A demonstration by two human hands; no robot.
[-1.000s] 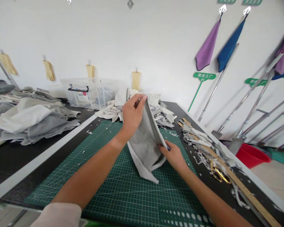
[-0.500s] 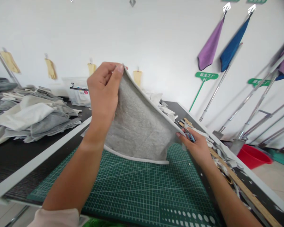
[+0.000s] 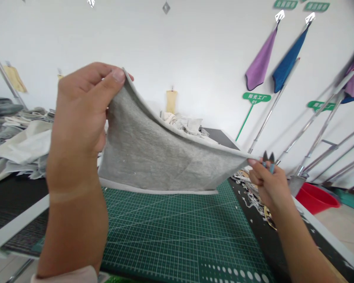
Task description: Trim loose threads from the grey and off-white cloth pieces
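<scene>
A person's left hand (image 3: 79, 114) pinches one corner of a grey knit fabric panel (image 3: 153, 157) with a pale bound edge between thumb and fingers, holding it above a green gridded cutting mat (image 3: 171, 236). The right hand (image 3: 268, 184), curled nearly shut, grips the far corner alongside small blue-handled thread snips (image 3: 268, 159), tips upward. Fabric scraps (image 3: 247, 196) litter a black table (image 3: 253, 239) just below it.

A purple cloth (image 3: 261, 59) and blue cloth (image 3: 289, 59) hang on the white wall (image 3: 194, 47) above a red basin (image 3: 317, 198).
</scene>
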